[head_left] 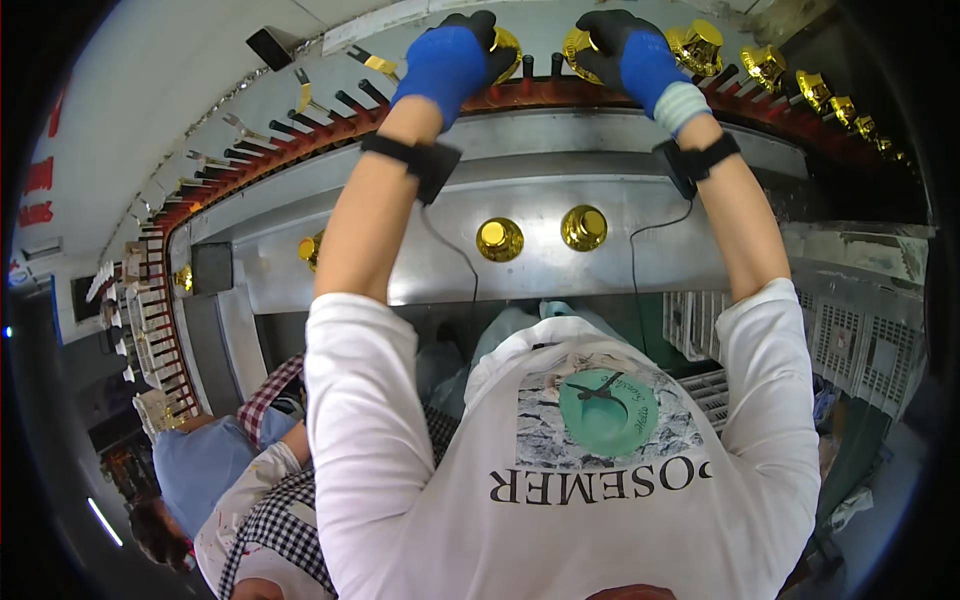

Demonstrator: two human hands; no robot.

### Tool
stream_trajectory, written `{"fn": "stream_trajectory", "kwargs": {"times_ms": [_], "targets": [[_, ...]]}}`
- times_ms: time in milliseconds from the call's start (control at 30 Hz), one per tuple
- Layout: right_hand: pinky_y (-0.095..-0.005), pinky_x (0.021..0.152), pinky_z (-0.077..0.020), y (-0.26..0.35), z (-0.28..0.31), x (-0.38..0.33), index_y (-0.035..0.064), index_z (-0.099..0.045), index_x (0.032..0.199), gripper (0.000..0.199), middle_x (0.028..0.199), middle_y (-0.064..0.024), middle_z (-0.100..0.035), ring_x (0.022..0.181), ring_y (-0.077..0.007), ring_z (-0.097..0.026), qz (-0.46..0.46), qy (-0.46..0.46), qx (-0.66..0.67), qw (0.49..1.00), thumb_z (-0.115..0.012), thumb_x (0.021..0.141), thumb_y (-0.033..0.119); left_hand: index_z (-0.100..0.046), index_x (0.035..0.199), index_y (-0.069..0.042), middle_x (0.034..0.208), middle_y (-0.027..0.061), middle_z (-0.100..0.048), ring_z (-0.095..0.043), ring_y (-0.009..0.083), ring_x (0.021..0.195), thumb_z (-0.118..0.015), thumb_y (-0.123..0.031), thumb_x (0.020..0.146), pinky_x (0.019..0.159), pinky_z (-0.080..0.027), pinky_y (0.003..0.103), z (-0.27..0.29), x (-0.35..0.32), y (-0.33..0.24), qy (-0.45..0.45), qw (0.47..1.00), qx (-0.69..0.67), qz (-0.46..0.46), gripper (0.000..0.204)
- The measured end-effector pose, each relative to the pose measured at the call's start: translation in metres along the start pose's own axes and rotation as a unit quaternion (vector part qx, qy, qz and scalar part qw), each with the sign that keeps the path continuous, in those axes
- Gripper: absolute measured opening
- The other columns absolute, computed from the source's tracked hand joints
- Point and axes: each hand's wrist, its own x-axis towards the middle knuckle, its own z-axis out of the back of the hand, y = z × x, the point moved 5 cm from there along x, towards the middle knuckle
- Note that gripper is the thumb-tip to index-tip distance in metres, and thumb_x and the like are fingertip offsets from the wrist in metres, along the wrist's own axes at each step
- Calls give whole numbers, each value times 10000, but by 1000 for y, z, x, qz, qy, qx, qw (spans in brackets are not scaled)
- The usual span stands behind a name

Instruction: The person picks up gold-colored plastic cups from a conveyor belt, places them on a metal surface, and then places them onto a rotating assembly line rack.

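Both my arms reach forward to a curved line of dark upright pegs (528, 68). My left hand (452, 62), in a blue glove with dark fingers, is closed on a shiny gold cup-shaped piece (508, 54) at the line. My right hand (632, 58), gloved alike, grips another gold cup-shaped piece (577, 54) by its side. Part of each piece is hidden behind the fingers. Below them, a gold cup (499, 239) and a second gold cup (584, 228) stand on the metal ledge (400, 285).
Several gold cups (764, 66) sit along the line to the right. On the left stand bare pegs and forked holders (380, 64). A gold piece (310, 251) lies beside my left forearm. White plastic crates (850, 345) are at the right. A person (205, 455) works at the lower left.
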Motion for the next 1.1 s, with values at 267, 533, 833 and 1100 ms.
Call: {"fn": "stream_trajectory", "kwargs": {"times_ms": [267,533,833,1100], "targets": [[-504,831,-562,-7,-68,-156,97,-679,1305,514,1065,-178,-709,930,-408,-692,25,88,105,990,-799,849,299,-680,1314,-108,1072,190,-740,-729,392,894,-791,-485,886,764,-586,481,-87,-157,-24,88,991,-87,-42,581],[-519,879,-570,-32,-206,-228,83,-672,1219,486,1100,-180,-726,1003,-411,-709,-68,237,-4,969,-798,827,342,-643,1304,-108,1094,207,-727,-729,405,959,-741,-558,886,831,-573,544,-260,-240,10,251,964,-24,82,622],[-512,985,-529,-55,9,-75,160,-685,1364,532,1321,-174,-678,1179,-387,-651,66,-268,-156,948,-769,905,416,-594,1414,-52,1135,227,-724,-739,420,899,-806,-487,886,740,-600,508,-41,-68,-75,-126,982,-21,-141,716],[-506,1031,-532,-107,-8,8,166,-680,1371,421,1330,-201,-681,1208,-428,-653,-7,-69,-138,988,-663,992,349,-637,1370,-152,1159,209,-719,-719,433,1020,-770,-480,886,868,-580,538,-59,58,-65,50,995,-84,6,599]]}}
